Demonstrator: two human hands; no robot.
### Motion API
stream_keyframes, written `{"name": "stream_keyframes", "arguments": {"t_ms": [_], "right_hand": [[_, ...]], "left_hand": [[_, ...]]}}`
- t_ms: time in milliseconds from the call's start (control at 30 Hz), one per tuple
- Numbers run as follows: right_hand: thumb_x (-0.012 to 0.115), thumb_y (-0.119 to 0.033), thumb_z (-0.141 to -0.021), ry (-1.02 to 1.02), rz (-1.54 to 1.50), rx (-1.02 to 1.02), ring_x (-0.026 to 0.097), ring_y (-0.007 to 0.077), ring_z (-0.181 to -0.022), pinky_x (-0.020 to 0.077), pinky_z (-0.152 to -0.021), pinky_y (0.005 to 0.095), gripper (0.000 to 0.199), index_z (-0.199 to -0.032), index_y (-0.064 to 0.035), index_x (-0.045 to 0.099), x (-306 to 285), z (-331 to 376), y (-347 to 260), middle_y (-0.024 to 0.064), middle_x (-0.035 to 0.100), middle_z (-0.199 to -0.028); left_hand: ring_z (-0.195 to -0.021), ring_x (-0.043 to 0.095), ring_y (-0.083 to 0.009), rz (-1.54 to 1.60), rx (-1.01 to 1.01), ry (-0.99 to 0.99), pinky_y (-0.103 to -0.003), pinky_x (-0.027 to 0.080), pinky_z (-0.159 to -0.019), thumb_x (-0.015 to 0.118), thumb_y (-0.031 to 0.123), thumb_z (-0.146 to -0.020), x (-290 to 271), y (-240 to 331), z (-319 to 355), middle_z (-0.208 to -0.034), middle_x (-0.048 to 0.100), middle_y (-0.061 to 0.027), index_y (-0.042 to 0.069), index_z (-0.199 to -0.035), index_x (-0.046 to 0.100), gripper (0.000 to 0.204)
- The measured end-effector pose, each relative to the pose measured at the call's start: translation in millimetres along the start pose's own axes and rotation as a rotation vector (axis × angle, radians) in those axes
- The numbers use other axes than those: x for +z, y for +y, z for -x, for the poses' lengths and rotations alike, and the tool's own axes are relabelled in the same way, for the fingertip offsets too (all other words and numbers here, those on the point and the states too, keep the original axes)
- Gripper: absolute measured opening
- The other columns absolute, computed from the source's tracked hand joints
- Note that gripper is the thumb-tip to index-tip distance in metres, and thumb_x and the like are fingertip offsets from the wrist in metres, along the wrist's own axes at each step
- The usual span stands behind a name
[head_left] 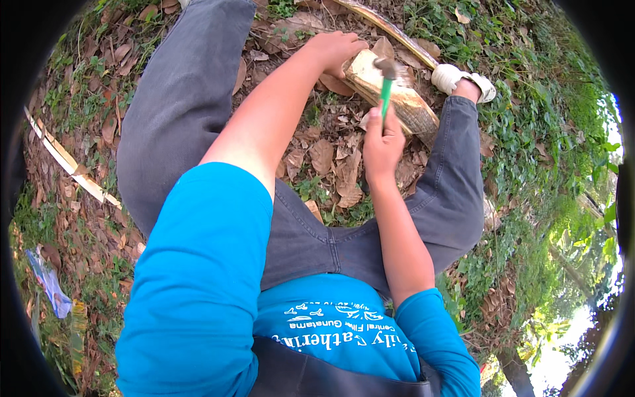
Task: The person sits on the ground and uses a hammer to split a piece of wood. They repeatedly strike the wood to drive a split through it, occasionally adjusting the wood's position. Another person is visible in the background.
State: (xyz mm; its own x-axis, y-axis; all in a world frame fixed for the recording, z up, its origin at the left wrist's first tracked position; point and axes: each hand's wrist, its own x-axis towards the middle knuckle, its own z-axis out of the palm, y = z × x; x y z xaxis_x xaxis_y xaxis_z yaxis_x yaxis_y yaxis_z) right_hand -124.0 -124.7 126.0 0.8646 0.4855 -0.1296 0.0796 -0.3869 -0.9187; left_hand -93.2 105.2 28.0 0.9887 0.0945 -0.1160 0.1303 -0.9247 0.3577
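A hammer with a green handle (385, 98) is gripped in my right hand (383, 147). Its metal head (387, 68), slightly blurred, is over the pale upper face of a rough wooden block (405, 99); I cannot tell whether it touches. The block lies slantwise on the leaf-covered ground between my legs. At its far left end my left hand (334, 50) grips the wood, with the fingers bent over the end and partly hidden.
A long split strip of pale wood (397, 33) runs behind the block toward my right shoe (456, 79). Another strip (69, 162) lies at the left. Dry leaves (323, 157) and low green plants (529, 86) surround me. A bluish plastic piece (49, 284) rests at the lower left.
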Motion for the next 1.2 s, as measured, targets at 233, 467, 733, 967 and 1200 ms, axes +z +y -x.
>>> {"name": "stream_keyframes", "arguments": {"t_ms": [233,467,733,967,1200], "right_hand": [[0.054,-0.018,-0.104,0.113,-0.265,-0.181,0.048,0.0057,-0.07,0.0433,-0.064,0.0229,0.038,-0.137,-0.0005,0.053,-15,20,-51,-0.0016,0.052,-0.078],[0.054,-0.015,-0.103,0.023,-0.136,-0.034,0.043,0.0016,-0.064,0.0353,-0.056,0.0192,0.036,-0.136,0.0004,0.055,-8,4,-12,-0.006,0.048,-0.075],[0.057,-0.019,-0.102,0.082,0.3,-0.133,0.05,0.008,-0.067,0.0438,-0.063,0.0237,0.039,-0.139,-0.0055,0.053,2,-1,44,-0.0019,0.057,-0.08],[0.05,-0.019,-0.106,0.06,-0.329,-0.124,0.039,0.0011,-0.057,0.0296,-0.049,0.017,0.037,-0.14,-0.0054,0.049,-18,11,-75,-0.0065,0.044,-0.071],[0.057,-0.021,-0.102,-0.024,0.125,-0.036,0.05,0.0102,-0.071,0.0444,-0.066,0.0276,0.034,-0.13,-0.0018,0.058,0,-13,55,0.0029,0.058,-0.081]], "left_hand": [[-0.123,0.056,-0.0273,0.019,-0.047,-0.029,-0.041,0.053,-0.099,0.089,0.03,-0.063,-8,2,13,-0.134,0.055,-0.0023,0.026,-0.145,0.042,0.095],[-0.12,0.057,-0.0292,0.051,-0.02,-0.005,-0.043,0.054,-0.096,0.088,0.021,-0.06,-5,0,13,-0.134,0.054,-0.0026,0.026,-0.146,0.041,0.098],[-0.122,0.056,-0.0279,0.013,0.011,0.002,-0.043,0.055,-0.097,0.089,0.025,-0.062,-9,15,-3,-0.136,0.053,-0.0018,0.028,-0.148,0.039,0.1],[-0.124,0.055,-0.0277,0.033,-0.039,0.01,-0.042,0.054,-0.097,0.088,0.021,-0.063,2,-3,15,-0.138,0.051,-0.0029,0.028,-0.147,0.039,0.097],[-0.124,0.056,-0.0263,0.0,-0.014,-0.005,-0.042,0.053,-0.099,0.089,0.027,-0.064,-11,9,4,-0.137,0.052,-0.0027,0.029,-0.148,0.04,0.097]]}}
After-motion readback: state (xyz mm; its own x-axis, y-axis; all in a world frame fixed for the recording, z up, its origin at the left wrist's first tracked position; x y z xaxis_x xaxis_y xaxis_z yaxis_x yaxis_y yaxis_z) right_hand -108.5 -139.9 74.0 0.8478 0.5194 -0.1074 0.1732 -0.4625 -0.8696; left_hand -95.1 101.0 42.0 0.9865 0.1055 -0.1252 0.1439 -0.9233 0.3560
